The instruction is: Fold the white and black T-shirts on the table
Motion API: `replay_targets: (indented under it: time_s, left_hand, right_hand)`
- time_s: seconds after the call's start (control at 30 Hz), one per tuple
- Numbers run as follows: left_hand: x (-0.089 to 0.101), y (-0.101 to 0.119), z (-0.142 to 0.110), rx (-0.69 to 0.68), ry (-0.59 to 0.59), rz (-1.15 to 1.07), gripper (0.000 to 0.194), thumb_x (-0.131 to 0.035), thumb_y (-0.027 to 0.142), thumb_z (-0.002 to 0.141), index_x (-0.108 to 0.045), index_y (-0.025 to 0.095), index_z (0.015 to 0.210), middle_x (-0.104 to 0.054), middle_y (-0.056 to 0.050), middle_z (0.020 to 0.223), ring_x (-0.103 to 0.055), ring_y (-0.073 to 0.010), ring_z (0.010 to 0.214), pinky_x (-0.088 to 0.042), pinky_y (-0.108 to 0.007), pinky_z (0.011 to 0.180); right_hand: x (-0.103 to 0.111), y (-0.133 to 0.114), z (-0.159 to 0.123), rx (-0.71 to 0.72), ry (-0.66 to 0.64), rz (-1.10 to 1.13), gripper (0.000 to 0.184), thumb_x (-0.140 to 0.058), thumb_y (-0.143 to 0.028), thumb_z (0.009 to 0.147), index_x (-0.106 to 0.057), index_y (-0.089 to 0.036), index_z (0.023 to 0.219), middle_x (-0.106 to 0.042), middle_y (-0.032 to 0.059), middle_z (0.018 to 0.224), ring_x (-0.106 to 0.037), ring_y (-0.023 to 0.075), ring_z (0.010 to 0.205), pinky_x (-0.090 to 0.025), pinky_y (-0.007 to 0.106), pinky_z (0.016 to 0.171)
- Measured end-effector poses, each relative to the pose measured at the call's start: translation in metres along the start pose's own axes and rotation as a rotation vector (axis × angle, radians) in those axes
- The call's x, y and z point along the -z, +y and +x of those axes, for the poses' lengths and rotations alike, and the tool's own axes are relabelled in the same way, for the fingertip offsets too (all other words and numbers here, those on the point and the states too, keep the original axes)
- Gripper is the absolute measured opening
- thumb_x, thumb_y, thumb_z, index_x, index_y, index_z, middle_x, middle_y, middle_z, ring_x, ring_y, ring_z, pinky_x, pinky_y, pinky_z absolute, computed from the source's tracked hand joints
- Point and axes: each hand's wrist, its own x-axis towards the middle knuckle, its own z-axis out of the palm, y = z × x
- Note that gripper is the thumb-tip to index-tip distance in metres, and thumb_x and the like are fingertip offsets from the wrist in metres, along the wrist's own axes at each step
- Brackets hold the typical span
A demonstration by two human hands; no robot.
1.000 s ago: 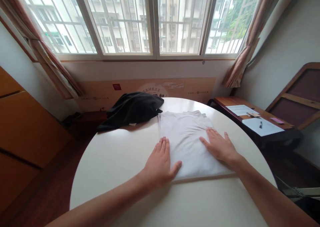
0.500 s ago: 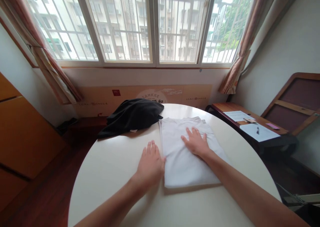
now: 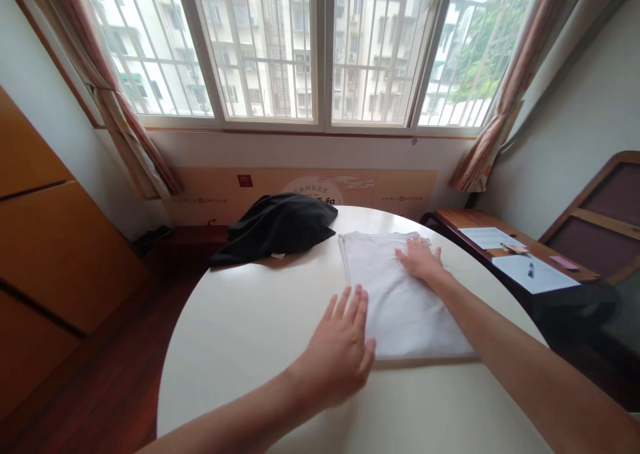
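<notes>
A folded white shirt (image 3: pixel 395 294) lies flat on the round white table (image 3: pixel 250 334). My right hand (image 3: pixel 419 259) rests palm down on the shirt's far right part, fingers stretched out. My left hand (image 3: pixel 340 351) lies flat on the table at the shirt's near left edge, fingers spread and touching the fabric's border. Neither hand holds anything. A crumpled black garment (image 3: pixel 280 224) sits at the table's far left side, apart from both hands.
A low dark wooden side table (image 3: pixel 460 219) with papers (image 3: pixel 535 274) and a pen stands to the right. A framed wooden panel (image 3: pixel 600 214) leans on the right wall. Barred windows and curtains lie ahead; wooden cabinets (image 3: pixel 45 254) stand left.
My right hand slid away from me along the shirt to its far end. My left hand drew back toward the near left corner. The camera view shifted slightly left.
</notes>
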Motion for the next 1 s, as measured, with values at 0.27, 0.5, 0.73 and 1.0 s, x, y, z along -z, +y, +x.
replay_targets:
  time_s: [0.27, 0.5, 0.73, 1.0]
  left_hand:
    - [-0.018, 0.017, -0.025, -0.306, -0.168, -0.167, 0.097, -0.037, 0.068, 0.108, -0.016, -0.004, 0.169, -0.006, -0.028, 0.173, -0.004, -0.0362, 0.164, -0.019, -0.048, 0.134]
    - [-0.028, 0.016, -0.022, -0.345, -0.132, -0.049, 0.095, -0.033, 0.068, 0.109, -0.026, -0.008, 0.166, -0.018, -0.032, 0.17, -0.012, -0.0393, 0.163, -0.021, -0.047, 0.133]
    - [-0.043, 0.021, -0.027, -0.338, -0.028, 0.021, 0.103, -0.034, 0.073, 0.107, -0.023, -0.01, 0.166, -0.015, -0.034, 0.169, -0.01, -0.0407, 0.163, -0.016, -0.047, 0.134]
    - [-0.048, 0.014, -0.018, -0.424, 0.056, 0.302, 0.06, -0.029, 0.029, 0.114, -0.039, -0.008, 0.16, -0.042, -0.031, 0.162, -0.042, -0.0405, 0.154, -0.039, -0.048, 0.124]
  right_hand:
    - [0.003, 0.003, 0.038, 0.023, -0.008, 0.025, 0.072, -0.02, -0.048, 0.11, -0.022, -0.011, 0.171, -0.017, 0.0176, 0.179, -0.015, 0.0313, 0.165, -0.008, 0.064, 0.13]
    - [0.001, -0.063, 0.025, 0.255, 0.032, 0.012, 0.071, -0.019, -0.044, 0.111, -0.014, -0.01, 0.173, -0.007, 0.0154, 0.18, -0.005, 0.0288, 0.166, 0.0, 0.06, 0.131]
    - [-0.024, -0.141, 0.0, 0.588, -0.12, 0.068, 0.069, -0.028, -0.048, 0.11, -0.022, -0.019, 0.172, -0.012, 0.0084, 0.18, -0.011, 0.0257, 0.166, -0.006, 0.056, 0.131]
    - [0.004, -0.157, -0.016, 0.497, -0.165, 0.122, 0.075, -0.021, -0.055, 0.111, -0.011, -0.015, 0.174, -0.016, 0.0132, 0.179, -0.016, 0.0267, 0.165, -0.014, 0.058, 0.13]
